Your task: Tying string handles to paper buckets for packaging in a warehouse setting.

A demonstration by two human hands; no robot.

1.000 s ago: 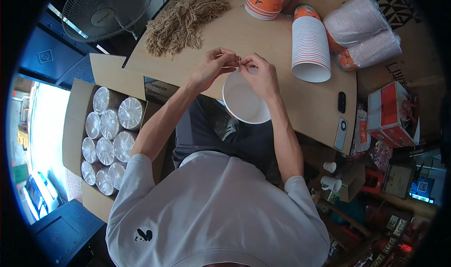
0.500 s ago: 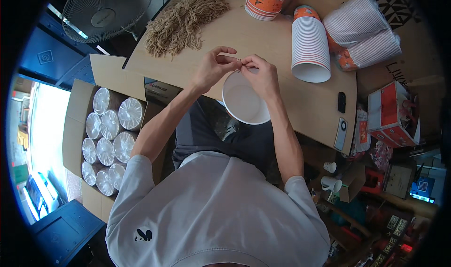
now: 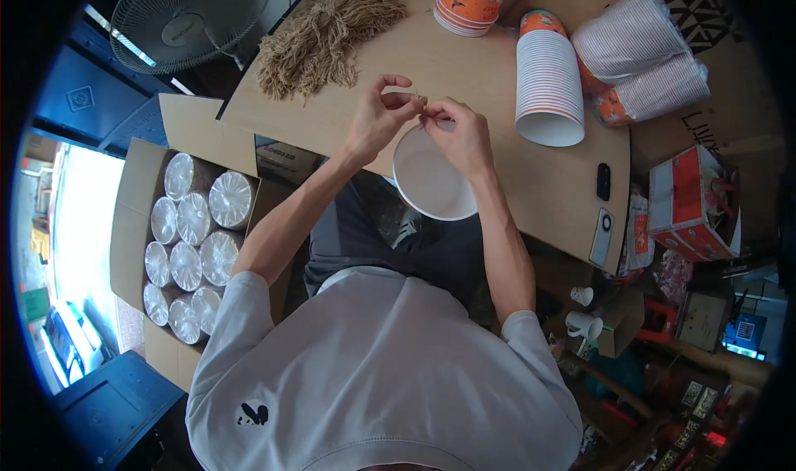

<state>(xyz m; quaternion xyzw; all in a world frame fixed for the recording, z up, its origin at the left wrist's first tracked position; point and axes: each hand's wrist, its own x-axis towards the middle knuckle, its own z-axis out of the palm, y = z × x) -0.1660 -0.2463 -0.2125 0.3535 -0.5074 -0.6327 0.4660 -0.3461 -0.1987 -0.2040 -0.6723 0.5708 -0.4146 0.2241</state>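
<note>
A white-lined paper bucket (image 3: 431,177) sits between my forearms at the table's near edge, its mouth toward me. Just beyond its far rim, my left hand (image 3: 384,118) pinches with thumb and forefinger on what looks like a short bit of thin tan cord (image 3: 423,100). My right hand (image 3: 458,129) meets it there, fingertips pressed together on the same cord and the wrist crossing the bucket's rim. The fingers hide most of the cord. Farther off on the table lies a heap of tan cords (image 3: 323,44).
An orange paper bucket stack (image 3: 470,5) stands at the back. Nearer lies a long nested stack (image 3: 549,85); plastic-wrapped stacks (image 3: 638,52) are right of it. A carton (image 3: 133,222) of wrapped stacks stands left, below a fan (image 3: 186,27). A black object (image 3: 604,181) lies right.
My left hand has shifted slightly away from me, with its fingertips still meeting the right ones. The bucket stays in place.
</note>
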